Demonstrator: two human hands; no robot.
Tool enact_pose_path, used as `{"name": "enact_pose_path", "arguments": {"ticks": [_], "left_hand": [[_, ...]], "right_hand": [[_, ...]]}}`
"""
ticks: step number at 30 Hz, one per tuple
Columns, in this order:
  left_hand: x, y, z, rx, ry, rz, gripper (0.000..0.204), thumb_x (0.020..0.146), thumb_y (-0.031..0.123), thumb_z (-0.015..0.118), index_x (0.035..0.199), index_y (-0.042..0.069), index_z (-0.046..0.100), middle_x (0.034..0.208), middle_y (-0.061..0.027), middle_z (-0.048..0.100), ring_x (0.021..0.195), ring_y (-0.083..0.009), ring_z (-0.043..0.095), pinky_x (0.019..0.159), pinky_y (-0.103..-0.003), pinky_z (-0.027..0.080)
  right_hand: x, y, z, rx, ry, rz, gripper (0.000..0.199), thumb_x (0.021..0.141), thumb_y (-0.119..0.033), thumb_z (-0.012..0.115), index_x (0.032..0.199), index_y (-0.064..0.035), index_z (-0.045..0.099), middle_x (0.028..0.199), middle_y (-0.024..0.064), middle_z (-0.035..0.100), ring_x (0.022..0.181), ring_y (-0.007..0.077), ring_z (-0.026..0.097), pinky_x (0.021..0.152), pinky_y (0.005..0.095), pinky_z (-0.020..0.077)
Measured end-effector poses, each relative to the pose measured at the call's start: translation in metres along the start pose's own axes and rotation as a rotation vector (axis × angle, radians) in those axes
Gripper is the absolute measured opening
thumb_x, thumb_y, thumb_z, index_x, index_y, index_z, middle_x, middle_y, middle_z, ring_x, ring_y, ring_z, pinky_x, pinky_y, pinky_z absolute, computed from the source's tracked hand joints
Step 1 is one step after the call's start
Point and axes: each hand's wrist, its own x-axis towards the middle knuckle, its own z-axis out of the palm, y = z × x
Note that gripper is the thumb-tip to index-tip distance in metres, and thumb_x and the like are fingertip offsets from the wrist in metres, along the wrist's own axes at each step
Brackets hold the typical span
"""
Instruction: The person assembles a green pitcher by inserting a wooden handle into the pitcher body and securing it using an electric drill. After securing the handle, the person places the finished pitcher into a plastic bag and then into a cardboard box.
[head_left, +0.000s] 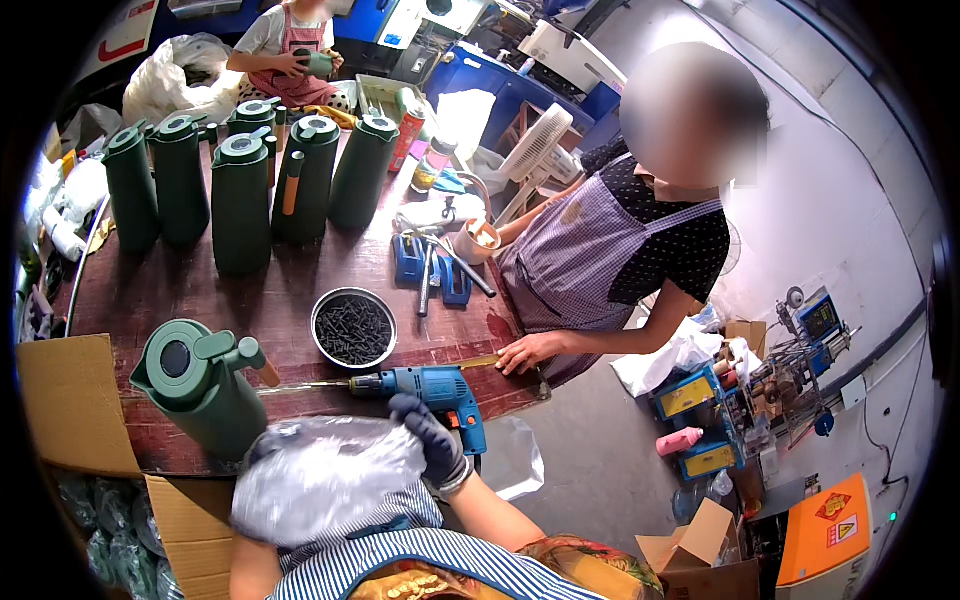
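A crumpled clear plastic bag (325, 475) is spread in front of me at the table's near edge. My right hand (432, 442), in a dark glove, has its fingers closed at the bag's upper right edge. The bag covers my left hand; only that forearm shows below it. Just beyond the bag stands a green thermos jug (205, 390) with a wood-tipped handle. A blue power drill (430, 385) lies on its side past my right hand, its chuck pointing left. Behind the drill sits a metal bowl (353, 328) full of black screws.
Several dark green jugs (240, 205) stand at the far left of the table (300, 275). Blue tools (410, 260) and a cup (476, 240) lie farther right. A co-worker's hand (530, 352) rests on the right edge. An open carton (80, 400) with wrapped items is at left.
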Motion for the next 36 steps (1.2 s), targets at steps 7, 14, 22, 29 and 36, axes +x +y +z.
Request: {"name": "enact_pose_path", "arguments": {"ticks": [7,14,22,29,36], "left_hand": [[0.022,-0.036,0.001,0.509,0.048,0.235,0.029,0.100,0.017,0.054,0.124,0.004,0.064,0.115,-0.0117,0.070,0.104,-0.0230,0.068,0.091,-0.036,0.057],[0.018,0.004,0.028,0.611,0.115,0.122,0.033,0.100,0.015,0.056,0.129,0.003,0.063,0.108,-0.0122,0.072,0.098,-0.0181,0.069,0.089,-0.032,0.056],[0.010,-0.025,0.001,1.354,0.168,0.312,0.029,0.091,0.013,0.059,0.118,0.002,0.065,0.110,-0.0147,0.070,0.093,-0.0259,0.069,0.085,-0.037,0.054],[0.033,-0.068,-0.065,0.884,0.288,0.296,0.028,0.091,0.017,0.065,0.115,0.002,0.065,0.099,-0.0102,0.068,0.089,-0.0241,0.066,0.083,-0.037,0.053],[0.028,-0.072,-0.057,1.880,0.112,0.592,0.056,0.079,0.036,0.071,0.126,0.006,0.063,0.085,-0.0119,0.060,0.073,-0.0320,0.060,0.066,-0.048,0.047]], "right_hand": [[-0.007,0.009,-0.006,-0.084,-0.329,0.436,0.060,0.091,-0.013,0.073,0.145,-0.0049,0.050,0.128,0.0036,0.060,0.122,0.0133,0.054,0.108,0.0294,0.0403],[-0.006,0.025,-0.030,-0.141,-0.050,0.278,0.028,0.099,-0.012,0.062,0.125,-0.0027,0.061,0.113,0.0073,0.067,0.103,0.0179,0.065,0.095,0.0329,0.0520],[-0.001,-0.005,0.000,-0.160,-0.001,0.408,0.046,0.101,-0.021,0.061,0.142,-0.0031,0.051,0.130,0.0063,0.059,0.119,0.0168,0.057,0.104,0.0321,0.0458],[0.011,0.020,-0.013,-0.668,-0.192,0.209,0.032,0.097,-0.011,0.068,0.127,0.0001,0.063,0.116,0.0049,0.068,0.104,0.0091,0.061,0.095,0.0268,0.0494],[-0.005,0.060,-0.003,-1.282,0.162,-0.329,0.049,0.080,-0.006,0.069,0.128,-0.0074,0.065,0.092,0.0118,0.068,0.077,0.0270,0.069,0.068,0.0332,0.0556]]}}
